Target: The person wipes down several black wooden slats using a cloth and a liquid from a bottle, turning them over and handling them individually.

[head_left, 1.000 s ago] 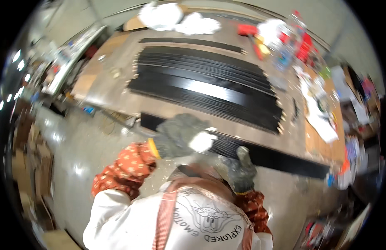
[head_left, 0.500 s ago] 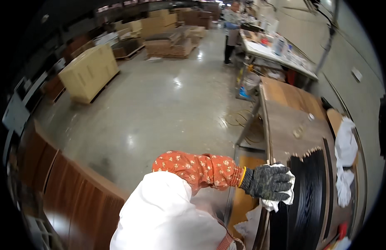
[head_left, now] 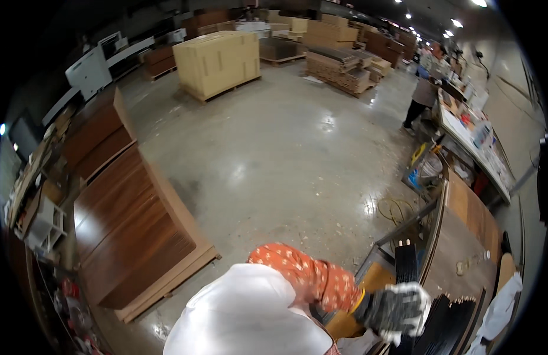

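Note:
My left hand, in a dark grey knit glove with a yellow cuff under an orange floral sleeve, reaches to the right over the bench. Its fingers are closed on a white cloth, blurred by motion. Just below and beside it lie several black wood-grained strips, packed side by side. Another black strip, with pale pegs at its far end, projects past the bench's left edge beyond the hand. My right hand is out of view.
The workbench carries a small clear bottle and a white cloth or bag. Stacked brown panels stand on the left. Farther off are a wrapped yellow block, a person by a cluttered table, and a yellow hose.
The view has swung left and shifted the scene rightward. My left hand, earlier flat over the cloth on the black strips, now has the cloth bunched in its fingers near the strips' left side.

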The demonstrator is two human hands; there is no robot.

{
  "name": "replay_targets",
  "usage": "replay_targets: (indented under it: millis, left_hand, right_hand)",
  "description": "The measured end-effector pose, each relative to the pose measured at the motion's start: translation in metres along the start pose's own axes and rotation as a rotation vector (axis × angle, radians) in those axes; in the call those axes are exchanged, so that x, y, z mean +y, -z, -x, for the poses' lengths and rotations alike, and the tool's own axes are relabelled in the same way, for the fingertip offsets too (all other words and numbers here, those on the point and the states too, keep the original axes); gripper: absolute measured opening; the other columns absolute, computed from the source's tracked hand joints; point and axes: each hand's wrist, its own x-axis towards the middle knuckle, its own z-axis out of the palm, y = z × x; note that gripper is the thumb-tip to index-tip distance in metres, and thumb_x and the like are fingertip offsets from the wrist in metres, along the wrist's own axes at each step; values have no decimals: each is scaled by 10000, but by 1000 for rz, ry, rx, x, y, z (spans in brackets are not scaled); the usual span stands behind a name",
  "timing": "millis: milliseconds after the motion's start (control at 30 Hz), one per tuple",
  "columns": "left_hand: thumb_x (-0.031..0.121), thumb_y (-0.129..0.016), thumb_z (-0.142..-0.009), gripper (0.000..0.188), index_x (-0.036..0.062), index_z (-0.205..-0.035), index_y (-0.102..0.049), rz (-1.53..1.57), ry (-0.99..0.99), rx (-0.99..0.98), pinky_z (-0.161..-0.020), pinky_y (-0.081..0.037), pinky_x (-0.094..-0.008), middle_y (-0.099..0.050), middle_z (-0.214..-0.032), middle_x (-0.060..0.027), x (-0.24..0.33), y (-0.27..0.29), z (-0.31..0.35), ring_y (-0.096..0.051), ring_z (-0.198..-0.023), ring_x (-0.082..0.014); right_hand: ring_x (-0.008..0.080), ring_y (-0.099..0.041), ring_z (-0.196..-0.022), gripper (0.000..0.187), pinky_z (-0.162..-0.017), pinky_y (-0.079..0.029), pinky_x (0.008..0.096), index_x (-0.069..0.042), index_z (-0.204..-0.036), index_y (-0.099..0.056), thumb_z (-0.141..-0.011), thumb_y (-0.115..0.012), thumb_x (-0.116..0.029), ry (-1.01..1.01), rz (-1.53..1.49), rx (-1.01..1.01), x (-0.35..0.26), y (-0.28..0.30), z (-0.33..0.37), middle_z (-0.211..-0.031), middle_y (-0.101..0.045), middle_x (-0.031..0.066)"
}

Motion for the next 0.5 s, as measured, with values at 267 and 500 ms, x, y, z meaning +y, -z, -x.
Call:
replay_targets:
  millis: [267,500]
  left_hand:
    - [315,-593,-849,507,98,-1295,-493,-601,-141,264,-1089,-322,-517,-484,-1342,-164,-53,23,49,-434,-1292,-346]
    - [257,-619,-840,356,66,-1140,-620,-382,343,189,-968,-438,-398,-608,-1146,-167,-121,64,86,-561,-1104,-314]
  right_hand:
    - [281,-602,-1010,432,-901,-486,366,47,-1220,-530,-878,-649,-190,62,36,3,-9,-9,2,-1179,-587,206]
    - [299,-602,-1039,450,-929,-482,380,65,-1220,-524,-854,-693,-136,612,477,364,-13,83,43,-1197,-577,235]
